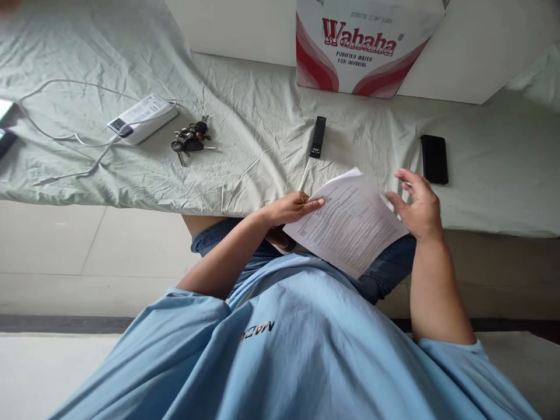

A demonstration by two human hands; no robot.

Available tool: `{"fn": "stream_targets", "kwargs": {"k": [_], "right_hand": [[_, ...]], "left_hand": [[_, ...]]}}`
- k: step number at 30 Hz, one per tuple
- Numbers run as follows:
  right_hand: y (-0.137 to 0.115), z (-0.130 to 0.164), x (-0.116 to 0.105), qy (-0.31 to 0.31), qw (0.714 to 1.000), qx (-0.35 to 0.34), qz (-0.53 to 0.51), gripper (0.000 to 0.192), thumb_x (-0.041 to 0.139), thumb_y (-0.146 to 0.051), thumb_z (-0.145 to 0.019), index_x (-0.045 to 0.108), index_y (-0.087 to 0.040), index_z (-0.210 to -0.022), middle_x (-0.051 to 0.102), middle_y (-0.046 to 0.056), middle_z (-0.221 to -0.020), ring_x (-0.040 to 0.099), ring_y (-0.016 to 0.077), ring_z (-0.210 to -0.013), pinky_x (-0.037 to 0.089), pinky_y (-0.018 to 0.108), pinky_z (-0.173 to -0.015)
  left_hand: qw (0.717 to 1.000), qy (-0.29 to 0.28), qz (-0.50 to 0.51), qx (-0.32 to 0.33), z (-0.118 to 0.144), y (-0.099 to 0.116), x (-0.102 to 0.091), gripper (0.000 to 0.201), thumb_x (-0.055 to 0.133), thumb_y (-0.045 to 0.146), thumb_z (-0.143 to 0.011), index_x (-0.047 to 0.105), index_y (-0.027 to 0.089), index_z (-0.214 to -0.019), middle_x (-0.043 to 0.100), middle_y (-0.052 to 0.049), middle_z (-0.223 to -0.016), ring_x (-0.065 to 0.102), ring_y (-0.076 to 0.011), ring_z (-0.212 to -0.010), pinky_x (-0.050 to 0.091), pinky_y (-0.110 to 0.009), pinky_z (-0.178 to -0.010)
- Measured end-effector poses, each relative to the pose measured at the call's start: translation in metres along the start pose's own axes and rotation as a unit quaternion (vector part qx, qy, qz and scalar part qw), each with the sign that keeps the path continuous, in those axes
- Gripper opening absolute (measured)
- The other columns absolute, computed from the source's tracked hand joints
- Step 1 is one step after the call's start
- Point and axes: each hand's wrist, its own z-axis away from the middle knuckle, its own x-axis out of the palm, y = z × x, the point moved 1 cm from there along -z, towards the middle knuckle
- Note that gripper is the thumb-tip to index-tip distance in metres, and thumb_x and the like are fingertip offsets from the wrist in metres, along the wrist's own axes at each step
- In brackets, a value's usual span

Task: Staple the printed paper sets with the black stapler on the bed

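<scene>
My left hand (pixel 292 209) grips the left edge of a sheaf of printed papers (pixel 347 224), thumb on top and fingers underneath. The papers tilt over my lap at the table's front edge, their far corner slightly curled. Close to the right edge of the papers is my right hand (pixel 415 204), fingers apart and bent, with nothing in it. Beyond the papers lies a small black stick-shaped device (pixel 318 137), with a pale cord running from its near end. A black smartphone (pixel 434 159) rests just past my right hand.
A cloth-covered table (pixel 254 134) spans the view. On its left are a white power bank (pixel 142 118), a white cable (pixel 94 166) and a bunch of keys (pixel 192 139). A Wahaha water carton (pixel 363 49) stands at the back. Dark objects (pixel 6 140) show at the left edge.
</scene>
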Motion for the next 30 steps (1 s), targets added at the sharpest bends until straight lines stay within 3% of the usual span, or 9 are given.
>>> {"fn": "stream_targets", "kwargs": {"k": [3, 6, 8, 11, 18, 21, 25, 27, 30], "right_hand": [[-0.038, -0.018, 0.014, -0.134, 0.987, -0.016, -0.091, 0.079, 0.099, -0.085, -0.082, 0.086, -0.036, -0.143, 0.089, 0.006, -0.129, 0.083, 0.0321, -0.132, 0.068, 0.051, -0.121], [-0.062, -0.030, 0.024, -0.169, 0.976, -0.015, -0.140, 0.057, 0.092, -0.085, -0.091, 0.093, -0.032, -0.110, 0.085, 0.002, -0.093, 0.080, 0.0222, -0.091, 0.068, 0.036, -0.085], [-0.069, -0.034, 0.027, -0.151, 0.979, -0.027, -0.137, 0.058, 0.088, -0.086, -0.094, 0.089, -0.028, -0.089, 0.073, -0.001, -0.075, 0.066, 0.0164, -0.070, 0.055, 0.032, -0.067], [-0.069, -0.037, 0.029, -0.118, 0.984, -0.046, -0.123, 0.065, 0.088, -0.085, -0.095, 0.078, -0.025, -0.071, 0.054, -0.003, -0.062, 0.046, 0.0124, -0.060, 0.040, 0.033, -0.059], [-0.040, -0.043, 0.023, 0.024, 0.975, 0.010, -0.222, 0.063, 0.100, -0.075, -0.086, 0.067, -0.026, -0.063, 0.039, -0.005, -0.058, 0.031, 0.0114, -0.056, 0.026, 0.034, -0.054], [-0.036, -0.044, 0.024, 0.041, 0.959, 0.074, -0.270, 0.060, 0.103, -0.067, -0.081, 0.063, -0.026, -0.063, 0.041, -0.006, -0.060, 0.031, 0.0105, -0.057, 0.025, 0.032, -0.054], [-0.036, -0.044, 0.029, 0.098, 0.924, 0.144, -0.340, 0.050, 0.101, -0.046, -0.072, 0.056, -0.025, -0.062, 0.042, -0.006, -0.062, 0.036, 0.0105, -0.059, 0.027, 0.031, -0.056], [-0.032, -0.046, 0.030, 0.115, 0.914, 0.161, -0.354, 0.049, 0.097, -0.041, -0.070, 0.051, -0.026, -0.063, 0.043, -0.006, -0.063, 0.038, 0.0113, -0.060, 0.031, 0.032, -0.058], [-0.018, -0.050, 0.032, 0.067, 0.923, 0.164, -0.341, 0.051, 0.091, -0.047, -0.075, 0.044, -0.029, -0.067, 0.042, -0.005, -0.065, 0.041, 0.0133, -0.063, 0.042, 0.034, -0.061]], "left_hand": [[0.995, -0.047, -0.083, 0.022, -0.005, 0.014, 0.007, 0.082, 0.070, 0.095, -0.094, 0.053, 0.024, -0.057, 0.048, -0.003, -0.058, 0.044, -0.0139, -0.053, 0.030, -0.031, -0.050], [0.991, -0.068, -0.104, 0.048, -0.008, 0.024, 0.012, 0.082, 0.068, 0.096, -0.092, 0.049, 0.025, -0.057, 0.045, -0.002, -0.061, 0.041, -0.0132, -0.055, 0.030, -0.032, -0.053], [0.990, -0.082, -0.103, 0.055, -0.008, 0.027, 0.014, 0.081, 0.069, 0.096, -0.092, 0.051, 0.024, -0.059, 0.047, -0.002, -0.062, 0.043, -0.0139, -0.057, 0.032, -0.032, -0.054], [0.991, -0.081, -0.092, 0.061, -0.008, 0.024, 0.014, 0.079, 0.072, 0.095, -0.090, 0.054, 0.024, -0.062, 0.050, -0.002, -0.063, 0.046, -0.0147, -0.060, 0.035, -0.031, -0.056], [0.995, 0.009, 0.039, 0.095, -0.001, 0.001, 0.009, 0.069, 0.082, 0.087, -0.091, 0.076, 0.018, -0.087, 0.069, -0.002, -0.077, 0.060, -0.0150, -0.072, 0.049, -0.028, -0.068], [0.987, 0.054, 0.074, 0.134, -0.003, -0.002, 0.005, 0.071, 0.085, 0.087, -0.092, 0.073, 0.018, -0.079, 0.063, 0.000, -0.073, 0.052, -0.0116, -0.069, 0.043, -0.026, -0.065], [0.962, 0.114, 0.175, 0.176, -0.015, -0.001, 0.002, 0.077, 0.094, 0.090, -0.081, 0.065, 0.019, -0.070, 0.049, 0.004, -0.064, 0.038, -0.0081, -0.060, 0.032, -0.026, -0.057], [0.949, 0.143, 0.217, 0.176, -0.019, 0.000, 0.003, 0.078, 0.096, 0.091, -0.078, 0.065, 0.020, -0.070, 0.050, 0.004, -0.065, 0.040, -0.0081, -0.060, 0.033, -0.026, -0.056], [0.946, 0.151, 0.239, 0.160, -0.020, 0.005, 0.007, 0.076, 0.096, 0.090, -0.077, 0.067, 0.020, -0.071, 0.057, 0.001, -0.068, 0.049, -0.0096, -0.062, 0.041, -0.025, -0.058]]}}
